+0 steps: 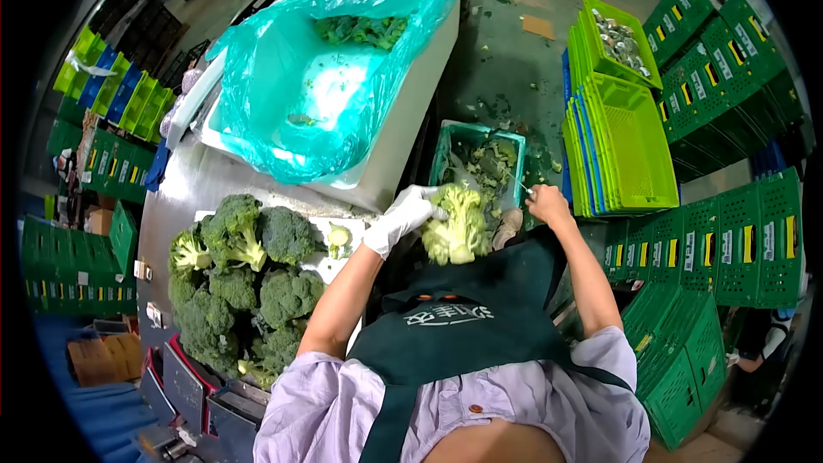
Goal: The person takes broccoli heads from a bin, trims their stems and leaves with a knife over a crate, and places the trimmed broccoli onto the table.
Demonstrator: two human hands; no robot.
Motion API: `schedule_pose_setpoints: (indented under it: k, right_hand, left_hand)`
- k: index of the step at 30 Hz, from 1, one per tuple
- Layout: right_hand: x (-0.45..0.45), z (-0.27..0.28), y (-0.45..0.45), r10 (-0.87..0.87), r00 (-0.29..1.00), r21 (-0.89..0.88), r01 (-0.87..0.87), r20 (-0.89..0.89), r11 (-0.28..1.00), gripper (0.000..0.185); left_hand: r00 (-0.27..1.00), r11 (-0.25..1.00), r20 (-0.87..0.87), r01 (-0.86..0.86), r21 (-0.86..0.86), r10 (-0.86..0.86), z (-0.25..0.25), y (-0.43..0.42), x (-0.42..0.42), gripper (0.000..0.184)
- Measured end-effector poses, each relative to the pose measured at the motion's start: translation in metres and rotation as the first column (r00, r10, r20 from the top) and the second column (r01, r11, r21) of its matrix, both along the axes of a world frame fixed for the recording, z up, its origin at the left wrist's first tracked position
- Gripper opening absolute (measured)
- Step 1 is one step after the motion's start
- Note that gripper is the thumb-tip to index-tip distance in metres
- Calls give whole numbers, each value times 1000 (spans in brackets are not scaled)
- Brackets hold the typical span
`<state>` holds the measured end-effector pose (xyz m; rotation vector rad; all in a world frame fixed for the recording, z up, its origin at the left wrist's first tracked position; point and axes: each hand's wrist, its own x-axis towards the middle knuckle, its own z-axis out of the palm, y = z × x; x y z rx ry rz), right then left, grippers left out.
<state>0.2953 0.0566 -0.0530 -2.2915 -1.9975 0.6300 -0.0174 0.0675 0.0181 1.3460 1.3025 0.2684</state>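
The left hand (403,216), in a white glove, has its fingers wrapped round the side of a broccoli head (459,227), just in front of the dark apron (463,326). The right hand (547,204) is bare and curled round a little knife (522,186), close to the broccoli head but not touching it. Just past both hands is a blue-green tub (522,159) with leafy bits (493,159) in it. Left of the left hand, a big broccoli pile (236,287) sits on the shiny worktop (178,184). Farther ahead of that hand is a big white box (420,111) with a thin green bag (257,94) inside. Past the right hand, to its right, stand bright green baskets (634,141).
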Motion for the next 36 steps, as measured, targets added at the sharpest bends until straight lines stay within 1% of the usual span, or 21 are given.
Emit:
schedule_pose_setpoints:
  k: [1,2,4,5,7,8,9,10,14,16,19,23,25,26,28,29,30,31,33,35,36]
  right_hand:
    - [-7,10,-7,-14,1000,-15,14,-8,1000,25]
    - [-15,15,-11,-14,1000,-18,13,-12,1000,25]
    - [-23,23,-24,-52,993,173,70,-106,982,26]
    - [-25,18,-28,16,975,286,49,-220,957,25]
    - [-37,29,-40,76,933,331,48,-352,942,20]
    - [-43,37,-45,150,927,405,3,-345,915,16]
    - [-47,40,-48,147,927,405,5,-345,915,16]
    - [-50,42,-51,168,920,445,7,-354,896,15]
    - [-52,49,-58,242,915,550,-27,-322,834,16]
    - [-51,48,-60,260,918,577,-44,-298,816,17]
    - [-48,49,-62,268,917,613,-33,-295,789,20]
    - [-46,55,-62,254,923,636,-12,-290,771,21]
    - [-48,60,-62,250,926,643,-10,-283,766,20]
    - [-49,62,-62,261,926,656,-19,-274,754,18]
    - [-49,63,-62,271,926,669,-27,-264,743,17]
    - [-48,61,-60,297,927,692,-61,-227,719,16]
    - [-47,61,-59,322,928,714,-95,-189,694,15]
    - [-46,63,-58,319,928,715,-92,-190,693,15]
    - [-44,69,-54,348,936,710,-204,-60,673,14]
    - [-41,72,-49,359,933,709,-236,-25,664,13]
    - [-39,74,-47,372,928,705,-272,12,655,13]
  left_hand:
    - [1000,980,-15,24,198,-21,-11,0,-6,48]
    - [992,963,-120,-11,268,44,1,-3,-3,56]
    - [987,870,-89,-75,487,136,-7,-7,-2,60]
    - [983,782,-50,-109,613,175,-11,-8,-1,61]
    - [986,780,-5,-130,612,168,-14,-6,-1,62]
    - [979,704,57,-182,687,198,-17,-7,1,62]
    - [967,617,122,-236,750,222,-19,-8,2,62]
    - [954,616,180,-292,731,238,-12,-10,6,63]
    - [942,535,221,-326,780,252,-10,-10,7,63]
    - [954,408,209,-282,868,215,-14,-9,5,63]
    - [940,353,291,-337,873,178,-12,-9,5,62]
    - [941,320,317,-338,885,118,-10,-11,2,60]
    - [920,389,376,-388,836,111,-7,-14,5,58]
    - [920,387,376,-388,836,111,-7,-15,7,58]
    - [814,544,556,-548,635,172,-5,-17,11,55]
    - [814,544,555,-547,636,170,-2,-17,9,55]
    - [697,722,680,-590,363,228,2,-17,6,56]
    - [566,834,759,-549,56,322,5,-17,5,57]
    - [565,826,746,-563,36,353,-15,-13,3,61]
    - [546,876,725,-454,-164,419,-16,-13,-1,58]
    - [575,872,690,-456,-176,440,-17,-15,1,53]
